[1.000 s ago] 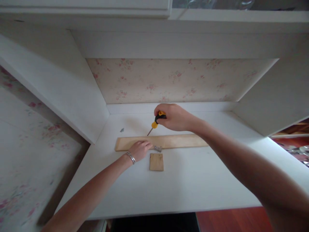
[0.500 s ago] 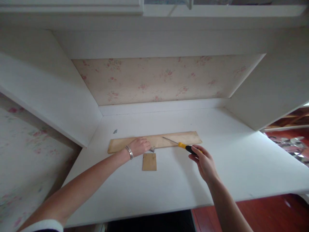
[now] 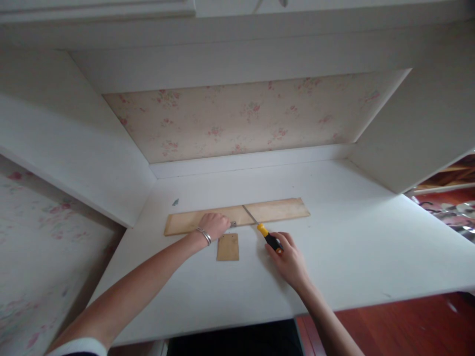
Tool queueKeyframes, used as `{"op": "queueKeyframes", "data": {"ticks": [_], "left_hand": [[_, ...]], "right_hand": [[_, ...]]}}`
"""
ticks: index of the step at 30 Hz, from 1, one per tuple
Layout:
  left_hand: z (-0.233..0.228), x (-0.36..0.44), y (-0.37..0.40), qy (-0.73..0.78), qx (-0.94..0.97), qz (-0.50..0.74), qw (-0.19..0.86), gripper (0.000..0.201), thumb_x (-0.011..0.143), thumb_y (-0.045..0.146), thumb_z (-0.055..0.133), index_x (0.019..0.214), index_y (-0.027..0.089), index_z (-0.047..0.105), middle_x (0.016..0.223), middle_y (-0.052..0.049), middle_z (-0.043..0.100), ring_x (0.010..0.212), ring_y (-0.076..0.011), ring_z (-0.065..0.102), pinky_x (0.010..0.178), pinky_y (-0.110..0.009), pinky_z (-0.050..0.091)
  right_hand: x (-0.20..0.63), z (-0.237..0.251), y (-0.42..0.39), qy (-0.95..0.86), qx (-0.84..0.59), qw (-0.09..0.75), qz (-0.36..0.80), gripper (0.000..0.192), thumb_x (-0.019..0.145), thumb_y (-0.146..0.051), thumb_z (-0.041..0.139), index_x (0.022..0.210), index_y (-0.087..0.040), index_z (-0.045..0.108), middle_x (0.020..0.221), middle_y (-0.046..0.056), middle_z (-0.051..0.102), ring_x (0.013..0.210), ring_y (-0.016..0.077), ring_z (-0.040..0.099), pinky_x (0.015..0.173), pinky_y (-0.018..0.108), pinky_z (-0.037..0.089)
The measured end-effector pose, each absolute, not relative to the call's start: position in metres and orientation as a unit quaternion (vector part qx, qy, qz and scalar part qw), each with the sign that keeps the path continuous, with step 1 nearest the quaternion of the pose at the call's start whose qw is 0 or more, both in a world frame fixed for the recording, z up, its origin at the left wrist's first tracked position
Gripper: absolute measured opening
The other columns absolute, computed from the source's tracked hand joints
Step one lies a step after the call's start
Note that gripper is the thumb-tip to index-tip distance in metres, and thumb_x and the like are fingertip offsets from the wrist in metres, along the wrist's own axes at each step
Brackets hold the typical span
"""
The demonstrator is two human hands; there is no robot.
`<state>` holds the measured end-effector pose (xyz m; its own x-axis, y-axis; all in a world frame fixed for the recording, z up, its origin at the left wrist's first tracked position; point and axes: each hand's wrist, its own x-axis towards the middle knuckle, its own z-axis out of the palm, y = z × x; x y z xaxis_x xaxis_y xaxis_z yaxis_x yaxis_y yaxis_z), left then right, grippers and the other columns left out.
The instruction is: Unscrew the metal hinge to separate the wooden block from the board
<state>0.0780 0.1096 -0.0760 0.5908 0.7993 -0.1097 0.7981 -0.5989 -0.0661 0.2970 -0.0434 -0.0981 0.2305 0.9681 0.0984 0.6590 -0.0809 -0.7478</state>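
A long, pale wooden board [image 3: 274,210] lies flat on the white desktop. My left hand [image 3: 214,226], with a silver bracelet at the wrist, rests closed on the board's front side. Its fingers are at a small metal piece [image 3: 233,224], apparently a hinge, partly hidden by the hand. Just in front lies a small, nearly square wooden piece [image 3: 227,247] with tiny holes near its far edge. On the right, my right hand [image 3: 291,259] grips a yellow-and-black screwdriver [image 3: 262,230]. The screwdriver's shaft slants over the board, pointing away and to the left.
A few small metal bits [image 3: 175,202] lie behind the board's left end. White side panels [image 3: 401,118] flank the desktop [image 3: 334,257], and a white cabinet [image 3: 111,29] overhangs it. Flowered wallpaper [image 3: 252,116] covers the back wall.
My right hand has moved left and nearer to me with the screwdriver, which now points more steeply away. My left hand stays by the metal piece, its fingers more curled. The view has shifted slightly.
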Motion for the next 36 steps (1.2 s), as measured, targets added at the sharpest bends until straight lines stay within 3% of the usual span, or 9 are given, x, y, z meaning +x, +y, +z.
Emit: {"op": "queueKeyframes", "data": {"ticks": [3, 7, 9, 11, 15, 18, 21, 28, 36], "left_hand": [[-0.076, 0.082, 0.114, -0.541, -0.833, 0.077, -0.086, 0.042, 0.09, 0.034, 0.033, 0.082, 0.017, 0.071, 0.087, -0.011, 0.069, 0.084, -0.0214, 0.064, 0.072, -0.029, 0.046], [-0.072, 0.082, 0.122, -0.568, -0.797, 0.104, -0.177, 0.062, 0.093, 0.042, 0.02, 0.066, 0.018, 0.071, 0.067, -0.007, 0.068, 0.068, -0.0177, 0.064, 0.069, -0.027, 0.045], [-0.065, 0.077, 0.121, -0.566, -0.805, 0.09, -0.151, 0.071, 0.093, 0.048, 0.012, 0.065, 0.017, 0.07, 0.064, -0.008, 0.067, 0.067, -0.0185, 0.064, 0.07, -0.029, 0.045], [-0.057, 0.069, 0.118, -0.53, -0.84, 0.049, -0.103, 0.068, 0.093, 0.05, 0.014, 0.076, 0.017, 0.07, 0.077, -0.009, 0.068, 0.074, -0.0195, 0.063, 0.071, -0.03, 0.045], [-0.044, 0.056, 0.111, -0.34, -0.938, 0.002, -0.06, 0.03, 0.092, 0.036, 0.037, 0.099, 0.026, 0.064, 0.107, -0.003, 0.061, 0.088, -0.0161, 0.06, 0.073, -0.026, 0.044], [-0.043, 0.054, 0.112, -0.262, -0.964, 0.028, -0.021, 0.024, 0.088, 0.016, 0.043, 0.097, 0.025, 0.063, 0.1, -0.002, 0.061, 0.089, -0.0158, 0.058, 0.073, -0.026, 0.044], [-0.048, 0.057, 0.115, -0.233, -0.971, 0.042, 0.021, 0.024, 0.086, 0.008, 0.042, 0.089, 0.021, 0.062, 0.088, -0.004, 0.062, 0.086, -0.017, 0.058, 0.073, -0.027, 0.044], [-0.052, 0.067, 0.112, -0.296, -0.952, 0.056, 0.059, 0.023, 0.09, 0.018, 0.038, 0.086, 0.015, 0.06, 0.09, -0.009, 0.06, 0.08, -0.0199, 0.06, 0.065, -0.029, 0.045], [-0.052, 0.071, 0.11, -0.393, -0.919, 0.036, 0.016, 0.039, 0.095, 0.034, 0.025, 0.092, 0.018, 0.06, 0.095, -0.008, 0.06, 0.078, -0.0204, 0.062, 0.068, -0.033, 0.046]], "right_hand": [[0.287, -0.094, -0.045, -0.619, -0.696, 0.309, 0.192, 0.028, 0.087, -0.032, 0.044, 0.114, -0.03, 0.051, 0.119, 0.007, 0.05, 0.086, 0.0226, 0.063, 0.074, 0.038, 0.052], [0.282, -0.096, -0.044, -0.632, -0.686, 0.308, 0.188, 0.026, 0.087, -0.031, 0.044, 0.112, -0.031, 0.051, 0.117, 0.006, 0.051, 0.086, 0.0231, 0.062, 0.073, 0.039, 0.053], [0.283, -0.101, -0.043, -0.632, -0.678, 0.325, 0.188, 0.026, 0.087, -0.031, 0.045, 0.112, -0.032, 0.052, 0.116, 0.006, 0.052, 0.089, 0.023, 0.062, 0.076, 0.038, 0.052], [0.285, -0.108, -0.041, -0.636, -0.668, 0.343, 0.178, 0.026, 0.086, -0.03, 0.046, 0.112, -0.032, 0.053, 0.115, 0.006, 0.052, 0.092, 0.0221, 0.061, 0.079, 0.037, 0.051], [0.288, -0.121, -0.039, -0.643, -0.661, 0.358, 0.144, 0.028, 0.085, -0.032, 0.049, 0.112, -0.027, 0.054, 0.113, 0.006, 0.053, 0.089, 0.0188, 0.061, 0.077, 0.031, 0.051], [0.288, -0.127, -0.038, -0.646, -0.663, 0.353, 0.135, 0.028, 0.085, -0.033, 0.048, 0.112, -0.026, 0.054, 0.113, 0.007, 0.053, 0.088, 0.0178, 0.061, 0.075, 0.03, 0.051], [0.289, -0.129, -0.04, -0.648, -0.661, 0.354, 0.131, 0.029, 0.085, -0.033, 0.049, 0.113, -0.026, 0.053, 0.113, 0.007, 0.053, 0.088, 0.0179, 0.061, 0.076, 0.03, 0.051], [0.289, -0.128, -0.043, -0.644, -0.668, 0.349, 0.132, 0.029, 0.086, -0.033, 0.049, 0.113, -0.026, 0.054, 0.114, 0.006, 0.053, 0.089, 0.0175, 0.06, 0.077, 0.03, 0.05], [0.289, -0.13, -0.043, -0.648, -0.665, 0.352, 0.116, 0.029, 0.085, -0.033, 0.049, 0.113, -0.026, 0.055, 0.112, 0.006, 0.054, 0.087, 0.0174, 0.061, 0.075, 0.03, 0.05]]}}
